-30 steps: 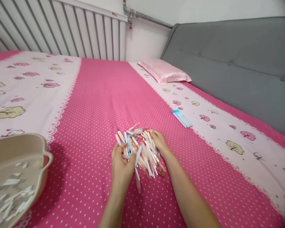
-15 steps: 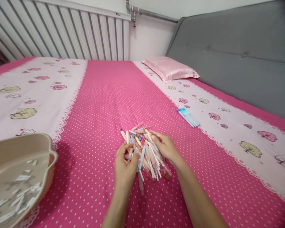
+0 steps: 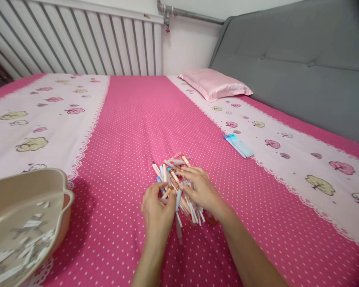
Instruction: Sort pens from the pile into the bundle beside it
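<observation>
A loose pile of pens [image 3: 184,203], pale pink, white and orange-capped with a few blue parts, lies on the bed. At its left edge is my left hand [image 3: 158,207], fingers curved and thumb apart, with pens showing in the gap. My right hand [image 3: 202,189] reaches over the pile's right side, fingers stretched across the pens and thumb spread below them. Both hands touch the pile. Beneath my right palm, part of the pile is hidden.
Left of the pile stands a beige plastic basin [image 3: 66,195] with white and grey small pieces inside. A row of light-blue pens [image 3: 238,145] lies farther right. A pink pillow [image 3: 214,84] rests by the grey headboard [image 3: 299,67]. A white radiator [image 3: 77,40] lines the wall.
My right hand has moved left from the pile's right edge to over its middle, fingers now across the pens. My left hand stays at the left edge, slightly shifted.
</observation>
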`<act>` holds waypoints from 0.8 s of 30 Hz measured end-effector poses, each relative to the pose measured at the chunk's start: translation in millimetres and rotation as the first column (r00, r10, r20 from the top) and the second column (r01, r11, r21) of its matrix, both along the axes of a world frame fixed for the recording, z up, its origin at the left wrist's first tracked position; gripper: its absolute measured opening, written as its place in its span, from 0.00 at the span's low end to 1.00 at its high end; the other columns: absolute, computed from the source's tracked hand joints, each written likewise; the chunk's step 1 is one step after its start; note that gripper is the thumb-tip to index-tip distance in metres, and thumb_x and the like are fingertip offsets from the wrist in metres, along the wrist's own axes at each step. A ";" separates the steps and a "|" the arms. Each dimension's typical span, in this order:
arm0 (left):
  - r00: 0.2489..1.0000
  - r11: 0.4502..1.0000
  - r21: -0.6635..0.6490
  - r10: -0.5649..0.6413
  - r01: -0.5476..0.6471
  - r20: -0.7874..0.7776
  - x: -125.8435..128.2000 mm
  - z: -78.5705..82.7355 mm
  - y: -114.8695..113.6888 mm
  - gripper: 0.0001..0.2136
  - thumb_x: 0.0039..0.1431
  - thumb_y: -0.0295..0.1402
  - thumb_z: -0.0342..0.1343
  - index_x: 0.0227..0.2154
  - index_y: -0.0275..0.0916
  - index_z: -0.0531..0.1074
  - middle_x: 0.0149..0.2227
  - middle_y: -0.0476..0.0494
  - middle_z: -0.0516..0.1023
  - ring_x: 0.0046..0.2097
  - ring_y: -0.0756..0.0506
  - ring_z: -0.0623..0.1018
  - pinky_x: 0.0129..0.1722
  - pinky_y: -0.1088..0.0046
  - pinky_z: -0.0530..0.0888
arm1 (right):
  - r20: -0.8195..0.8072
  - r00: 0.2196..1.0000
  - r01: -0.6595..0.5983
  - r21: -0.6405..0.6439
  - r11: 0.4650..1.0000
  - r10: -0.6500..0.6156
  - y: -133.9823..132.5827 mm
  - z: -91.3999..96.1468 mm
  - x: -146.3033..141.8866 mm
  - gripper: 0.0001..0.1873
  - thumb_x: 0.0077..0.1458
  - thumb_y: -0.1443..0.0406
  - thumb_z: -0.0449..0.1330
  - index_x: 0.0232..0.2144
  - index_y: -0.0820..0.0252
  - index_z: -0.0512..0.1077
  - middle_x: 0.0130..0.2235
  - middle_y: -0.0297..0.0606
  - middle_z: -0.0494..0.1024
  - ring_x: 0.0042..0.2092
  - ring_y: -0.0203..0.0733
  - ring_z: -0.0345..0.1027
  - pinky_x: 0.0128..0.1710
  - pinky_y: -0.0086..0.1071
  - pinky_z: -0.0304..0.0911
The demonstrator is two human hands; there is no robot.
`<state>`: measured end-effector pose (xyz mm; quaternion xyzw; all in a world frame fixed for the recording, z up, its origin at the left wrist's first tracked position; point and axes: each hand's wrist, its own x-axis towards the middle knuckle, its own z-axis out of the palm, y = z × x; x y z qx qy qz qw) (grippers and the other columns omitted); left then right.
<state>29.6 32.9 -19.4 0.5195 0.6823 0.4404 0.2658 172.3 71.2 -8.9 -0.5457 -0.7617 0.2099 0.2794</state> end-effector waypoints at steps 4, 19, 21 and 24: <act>0.911 0.994 -0.088 -0.101 0.072 -0.400 -1.3 2.1 -2.8 0.12 0.52 0.37 0.53 0.38 0.38 0.72 0.42 0.37 0.73 0.46 0.36 0.72 0.46 0.56 0.66 | 0.061 0.998 0.030 -0.007 1.000 -0.029 -1.0 -2.3 -2.3 0.19 0.50 0.64 0.61 0.47 0.51 0.72 0.53 0.40 0.70 0.56 0.49 0.59 0.55 0.47 0.51; 0.869 0.991 -0.122 -0.101 0.047 -0.485 0.4 -1.0 -1.9 0.26 0.55 0.38 0.50 0.53 0.27 0.64 0.58 0.25 0.60 0.59 0.31 0.60 0.56 0.53 0.60 | 0.057 0.998 -0.001 0.025 1.000 0.000 -1.2 3.9 -1.5 0.17 0.53 0.66 0.57 0.47 0.55 0.71 0.54 0.41 0.69 0.56 0.47 0.59 0.56 0.46 0.51; 0.869 0.992 -0.086 -0.125 0.096 -0.478 0.3 -4.3 -1.4 0.25 0.56 0.38 0.49 0.54 0.28 0.62 0.60 0.26 0.57 0.61 0.31 0.56 0.57 0.50 0.57 | 0.018 0.999 -0.040 0.085 0.996 0.038 -1.5 6.0 -4.5 0.17 0.54 0.66 0.56 0.48 0.53 0.71 0.55 0.39 0.68 0.56 0.45 0.58 0.57 0.45 0.50; 0.871 0.982 -0.025 -0.176 0.185 -0.459 0.3 -9.9 -0.8 0.22 0.58 0.36 0.45 0.54 0.32 0.63 0.60 0.31 0.59 0.63 0.34 0.53 0.58 0.48 0.56 | -0.017 0.999 -0.046 0.138 0.989 0.049 -1.7 4.0 -8.7 0.17 0.54 0.67 0.55 0.47 0.53 0.71 0.54 0.39 0.69 0.56 0.44 0.58 0.57 0.45 0.51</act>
